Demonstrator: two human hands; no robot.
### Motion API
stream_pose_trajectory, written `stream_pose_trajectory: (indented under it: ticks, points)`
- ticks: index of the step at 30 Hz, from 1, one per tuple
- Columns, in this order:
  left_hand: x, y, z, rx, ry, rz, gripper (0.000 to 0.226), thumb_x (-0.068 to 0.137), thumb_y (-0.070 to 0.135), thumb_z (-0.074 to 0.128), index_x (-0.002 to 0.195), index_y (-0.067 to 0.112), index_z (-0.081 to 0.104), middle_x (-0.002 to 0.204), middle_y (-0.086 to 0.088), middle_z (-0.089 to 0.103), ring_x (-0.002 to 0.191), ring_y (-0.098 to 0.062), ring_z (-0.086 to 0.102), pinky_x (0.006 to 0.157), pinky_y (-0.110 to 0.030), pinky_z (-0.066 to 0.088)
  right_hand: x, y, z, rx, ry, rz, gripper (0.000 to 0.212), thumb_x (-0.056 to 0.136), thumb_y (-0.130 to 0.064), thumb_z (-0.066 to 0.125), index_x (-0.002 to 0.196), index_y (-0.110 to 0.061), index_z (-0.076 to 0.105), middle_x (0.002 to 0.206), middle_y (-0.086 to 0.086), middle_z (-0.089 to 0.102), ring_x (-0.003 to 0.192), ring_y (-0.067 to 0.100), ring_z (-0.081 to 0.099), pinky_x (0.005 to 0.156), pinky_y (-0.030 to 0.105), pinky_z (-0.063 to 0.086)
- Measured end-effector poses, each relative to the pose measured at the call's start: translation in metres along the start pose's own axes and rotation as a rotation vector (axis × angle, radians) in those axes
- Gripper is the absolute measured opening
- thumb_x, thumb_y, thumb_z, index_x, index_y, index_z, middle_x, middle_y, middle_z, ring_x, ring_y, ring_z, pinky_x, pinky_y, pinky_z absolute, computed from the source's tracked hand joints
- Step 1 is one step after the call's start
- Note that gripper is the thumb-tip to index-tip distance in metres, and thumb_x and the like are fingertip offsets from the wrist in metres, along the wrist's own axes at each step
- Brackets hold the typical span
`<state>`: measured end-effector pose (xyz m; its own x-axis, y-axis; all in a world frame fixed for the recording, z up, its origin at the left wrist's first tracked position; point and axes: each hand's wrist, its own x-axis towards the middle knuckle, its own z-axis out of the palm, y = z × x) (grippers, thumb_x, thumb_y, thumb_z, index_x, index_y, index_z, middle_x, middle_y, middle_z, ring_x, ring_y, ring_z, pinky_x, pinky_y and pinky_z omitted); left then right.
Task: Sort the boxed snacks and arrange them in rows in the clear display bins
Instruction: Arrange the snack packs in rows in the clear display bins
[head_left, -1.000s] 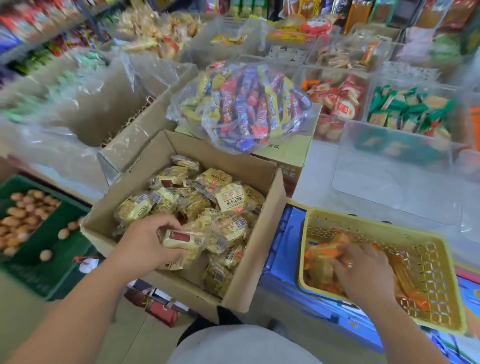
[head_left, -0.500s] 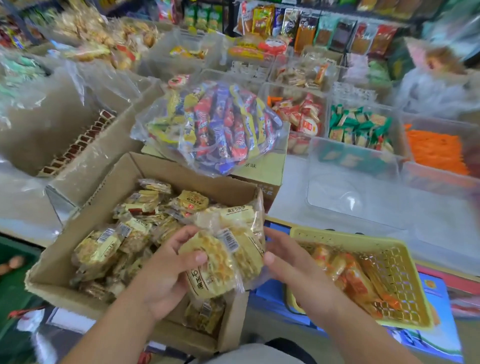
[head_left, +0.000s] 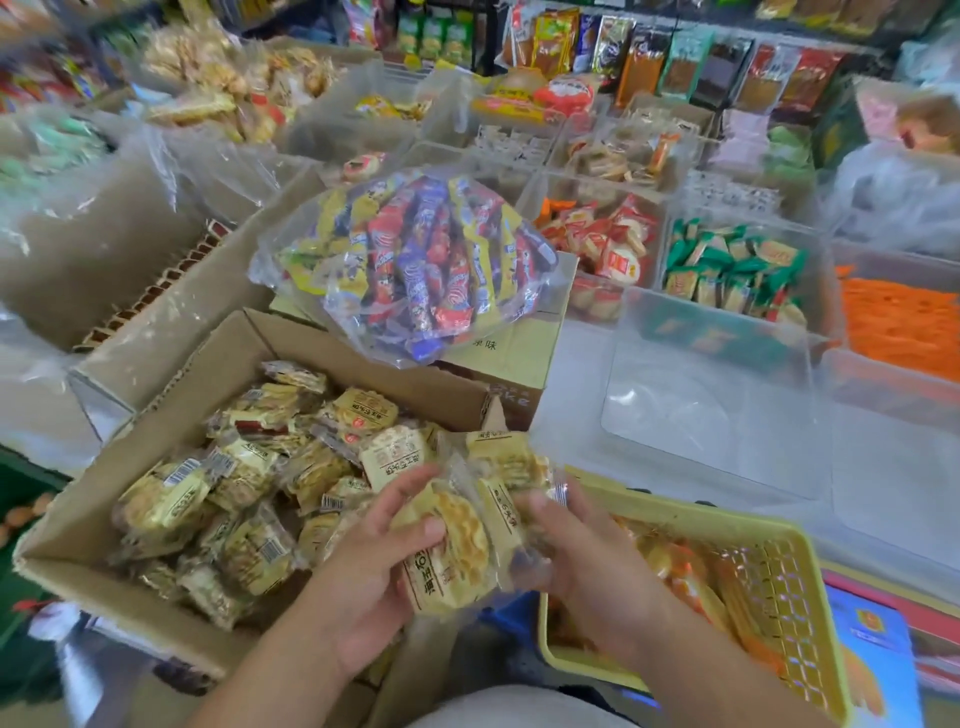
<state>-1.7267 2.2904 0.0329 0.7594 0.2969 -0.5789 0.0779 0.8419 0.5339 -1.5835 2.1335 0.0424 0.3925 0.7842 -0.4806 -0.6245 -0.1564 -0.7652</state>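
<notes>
A stack of yellow cracker packets (head_left: 462, 535) in clear wrap is held between my left hand (head_left: 374, 582) and my right hand (head_left: 587, 561), just over the right corner of an open cardboard box (head_left: 67, 525). The box holds several more of the same packets (head_left: 249, 488). An empty clear display bin (head_left: 706, 395) sits beyond my hands to the right. Behind it, clear bins hold green-wrapped snacks (head_left: 737, 270) and red-and-white packets (head_left: 602, 244).
A yellow plastic basket (head_left: 779, 540) with orange-wrapped snacks stands under my right forearm. A clear bag of red, blue and yellow bars (head_left: 415, 265) lies on a closed carton (head_left: 519, 338). A bin of orange snacks (head_left: 898, 327) is far right; shelves of goods stand behind.
My right hand left the yellow basket and joined my left hand on the cracker packets, which rose out of the box. My view tilted up and right.
</notes>
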Motion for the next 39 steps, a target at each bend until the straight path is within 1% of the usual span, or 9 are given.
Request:
stream_pose_trajectory:
  ticks: [6,11,14,18,22,26,30,35,39]
  points:
    - [0.014,-0.026,0.034,-0.011,0.154,0.076,0.063,0.070,-0.001,0.081,0.128,0.022,0.068,0.122,-0.021,0.073,0.103,-0.039,0.074,0.073,-0.049,0.064,0.015,-0.021,-0.058,-0.062,0.004,0.007,0.044,0.093,-0.032,0.071,0.133,-0.023,0.058,0.125,0.011,0.070,0.112,0.033,0.069,0.093,0.060,0.054]
    - [0.027,-0.054,0.063,-0.082,0.319,0.096,0.060,0.072,0.008,0.073,0.131,0.019,0.064,0.118,-0.020,0.075,0.095,-0.035,0.077,0.064,-0.045,0.065,0.015,-0.040,-0.112,-0.102,0.016,-0.070,0.056,0.079,-0.025,0.076,0.131,-0.029,0.058,0.126,0.005,0.068,0.110,0.024,0.070,0.083,0.035,0.059]
    - [0.037,-0.065,0.078,-0.079,0.384,0.081,0.061,0.074,0.010,0.075,0.133,0.013,0.061,0.119,-0.023,0.074,0.099,-0.040,0.075,0.068,-0.051,0.065,0.006,-0.049,-0.138,-0.460,0.032,-0.332,0.042,0.076,-0.026,0.074,0.113,-0.044,0.066,0.114,-0.009,0.071,0.097,0.010,0.071,0.075,0.018,0.053]
    - [0.050,-0.073,0.103,-0.019,0.395,0.047,0.057,0.070,0.014,0.081,0.125,0.010,0.067,0.115,-0.021,0.076,0.094,-0.038,0.077,0.066,-0.051,0.065,0.001,-0.047,-0.166,-0.860,0.011,-0.715,0.060,0.072,-0.008,0.076,0.118,-0.044,0.065,0.133,-0.016,0.052,0.124,0.008,0.056,0.088,0.010,0.048]
    - [0.068,-0.075,0.127,0.047,0.385,0.033,0.059,0.071,0.012,0.080,0.128,0.014,0.065,0.115,-0.020,0.076,0.097,-0.038,0.076,0.066,-0.052,0.065,0.005,-0.041,-0.183,-0.967,0.078,-0.828,0.070,0.068,0.002,0.081,0.121,-0.040,0.062,0.139,-0.014,0.048,0.126,0.005,0.054,0.086,0.005,0.046]
    - [0.084,-0.071,0.137,0.113,0.376,0.041,0.063,0.070,0.010,0.080,0.130,0.016,0.063,0.118,-0.019,0.075,0.105,-0.040,0.074,0.087,-0.059,0.059,0.008,-0.040,-0.197,-0.957,0.112,-0.815,0.066,0.071,-0.006,0.083,0.123,-0.039,0.061,0.142,-0.016,0.046,0.103,0.012,0.065,0.078,0.016,0.053]
    - [0.093,-0.070,0.143,0.152,0.345,0.063,0.057,0.072,0.005,0.080,0.125,0.020,0.066,0.118,-0.019,0.075,0.105,-0.040,0.074,0.084,-0.057,0.061,0.007,-0.046,-0.208,-0.955,-0.035,-0.766,0.059,0.071,-0.027,0.075,0.127,-0.033,0.058,0.140,-0.011,0.049,0.131,0.014,0.053,0.102,0.025,0.046]
    - [0.096,-0.074,0.152,0.224,0.289,0.095,0.061,0.065,0.000,0.090,0.116,0.026,0.071,0.118,-0.017,0.075,0.103,-0.042,0.074,0.077,-0.054,0.063,-0.004,-0.057,-0.208,-0.484,-0.107,-0.307,0.064,0.078,-0.071,0.066,0.132,-0.041,0.053,0.128,-0.016,0.060,0.123,0.008,0.058,0.088,0.021,0.053]
    - [0.096,-0.075,0.157,0.264,0.213,0.067,0.066,0.058,-0.002,0.093,0.113,0.029,0.073,0.111,-0.016,0.076,0.100,-0.047,0.073,0.073,-0.054,0.063,0.003,-0.073,-0.211,-0.746,-0.061,0.000,0.063,0.063,-0.075,0.068,0.123,-0.062,0.053,0.107,-0.036,0.062,0.092,-0.020,0.057,0.075,0.014,0.044]
